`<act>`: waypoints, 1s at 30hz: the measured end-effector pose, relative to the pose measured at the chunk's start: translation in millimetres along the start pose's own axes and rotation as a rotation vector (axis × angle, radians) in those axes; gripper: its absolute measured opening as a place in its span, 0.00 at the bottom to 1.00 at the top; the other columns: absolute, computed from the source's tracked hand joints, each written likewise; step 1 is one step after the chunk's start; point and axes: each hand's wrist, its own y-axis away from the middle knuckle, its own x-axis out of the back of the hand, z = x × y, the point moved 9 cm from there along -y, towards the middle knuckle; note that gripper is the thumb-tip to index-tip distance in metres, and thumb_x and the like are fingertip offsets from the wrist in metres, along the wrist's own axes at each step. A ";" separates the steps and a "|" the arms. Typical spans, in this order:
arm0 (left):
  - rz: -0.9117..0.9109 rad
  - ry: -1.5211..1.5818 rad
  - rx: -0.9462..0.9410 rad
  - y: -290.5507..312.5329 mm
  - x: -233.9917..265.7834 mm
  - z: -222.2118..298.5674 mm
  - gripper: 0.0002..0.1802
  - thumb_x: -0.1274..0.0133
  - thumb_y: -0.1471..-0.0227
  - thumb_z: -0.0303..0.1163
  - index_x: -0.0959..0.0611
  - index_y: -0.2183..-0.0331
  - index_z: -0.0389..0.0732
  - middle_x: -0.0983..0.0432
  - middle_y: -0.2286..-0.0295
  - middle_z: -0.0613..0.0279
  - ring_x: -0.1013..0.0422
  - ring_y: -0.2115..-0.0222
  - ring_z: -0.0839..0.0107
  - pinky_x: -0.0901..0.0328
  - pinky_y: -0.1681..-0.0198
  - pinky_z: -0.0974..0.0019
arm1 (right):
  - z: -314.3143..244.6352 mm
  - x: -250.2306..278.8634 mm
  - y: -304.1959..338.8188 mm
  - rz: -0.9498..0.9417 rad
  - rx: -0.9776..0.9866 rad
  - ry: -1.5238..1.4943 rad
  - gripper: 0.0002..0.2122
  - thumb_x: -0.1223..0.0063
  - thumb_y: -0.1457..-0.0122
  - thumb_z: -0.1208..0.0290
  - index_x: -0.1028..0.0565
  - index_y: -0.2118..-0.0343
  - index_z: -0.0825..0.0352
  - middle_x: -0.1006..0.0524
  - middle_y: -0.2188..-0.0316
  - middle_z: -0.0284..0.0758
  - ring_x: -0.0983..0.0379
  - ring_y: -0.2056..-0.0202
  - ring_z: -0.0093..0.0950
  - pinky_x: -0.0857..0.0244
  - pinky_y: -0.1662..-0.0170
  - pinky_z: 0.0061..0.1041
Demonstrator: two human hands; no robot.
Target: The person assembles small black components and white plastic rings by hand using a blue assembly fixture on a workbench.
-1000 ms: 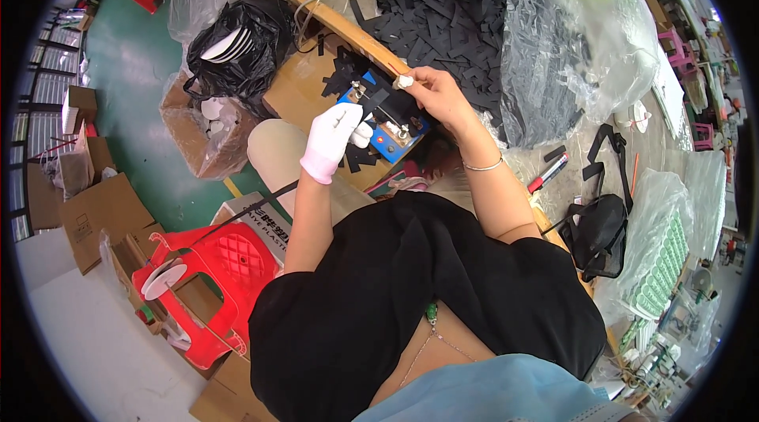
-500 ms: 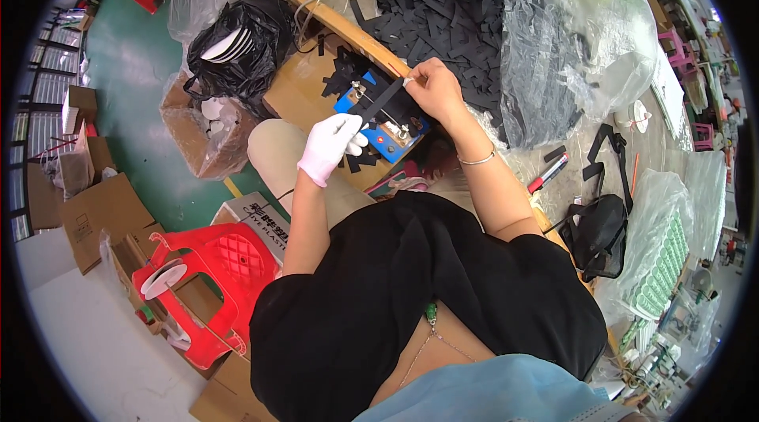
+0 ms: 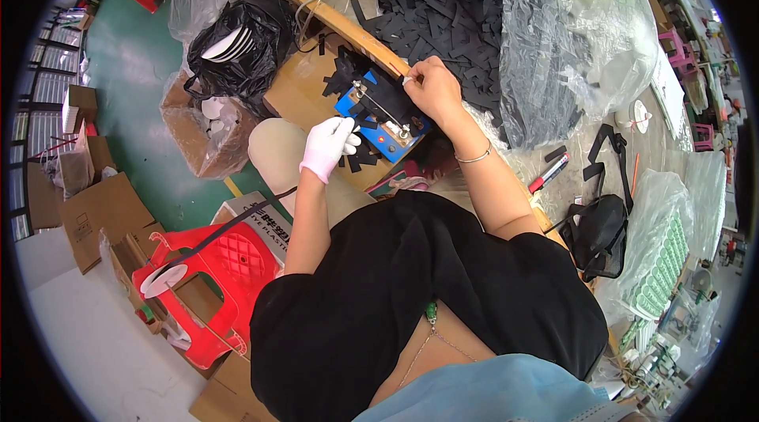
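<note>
My left hand (image 3: 327, 147), in a white glove, is closed in a pinch just left of a small blue machine (image 3: 365, 120) with metal rods and fittings. A long black strap (image 3: 229, 226) rises from a white reel (image 3: 164, 280) at the lower left to this hand's wrist and passes out of sight behind it. Bare apart from a white wrap on a fingertip, my right hand (image 3: 435, 91) rests at the wooden table edge with fingers curled together. What it holds, if anything, is hidden. Cut black strips (image 3: 360, 158) lie around the machine.
A large heap of black strips (image 3: 443, 7) covers the table beyond my right hand, beside clear plastic sheeting (image 3: 545, 50). A marker (image 3: 547, 173) and black pouch (image 3: 597, 236) lie at right. The red stool (image 3: 237, 260) and black bag (image 3: 245, 46) stand left.
The strap stretched between my hands over the machine is gone from there. My left hand has drawn slightly back, and the strap now shows taut above the stool. My right hand has barely moved.
</note>
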 end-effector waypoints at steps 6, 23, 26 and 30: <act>-0.190 0.265 -0.229 23.1 -12.5 45.6 0.14 0.54 0.45 0.36 0.23 0.69 0.33 0.26 0.79 0.60 0.32 0.82 0.78 0.37 0.76 0.76 | -1.5 12.7 4.9 0.027 0.067 -0.247 0.11 0.41 0.58 0.72 0.28 0.70 0.65 0.32 0.74 0.32 0.35 0.77 0.23 0.38 0.72 0.21; -0.168 0.291 -0.225 19.2 -22.0 48.8 0.13 0.54 0.45 0.34 0.24 0.68 0.33 0.26 0.79 0.60 0.31 0.80 0.77 0.35 0.75 0.76 | 24.8 107.7 -0.7 0.483 0.063 -0.103 0.23 0.45 0.53 0.80 0.36 0.53 0.67 0.29 0.65 0.39 0.31 0.75 0.22 0.34 0.71 0.17; -0.183 0.275 -0.242 17.6 -27.1 51.9 0.13 0.54 0.45 0.35 0.24 0.68 0.33 0.26 0.79 0.60 0.31 0.81 0.78 0.35 0.75 0.76 | 4.2 80.1 8.9 0.275 0.104 -0.224 0.13 0.43 0.55 0.76 0.25 0.64 0.63 0.30 0.65 0.35 0.34 0.74 0.23 0.36 0.69 0.18; -0.189 0.278 -0.242 14.1 -30.6 52.2 0.13 0.54 0.45 0.34 0.24 0.68 0.33 0.26 0.79 0.60 0.31 0.81 0.78 0.35 0.76 0.77 | -1.3 -1.8 28.6 -0.367 -0.244 -0.798 0.07 0.47 0.47 0.72 0.25 0.70 0.71 0.28 0.79 0.23 0.38 0.78 0.11 0.43 0.74 0.11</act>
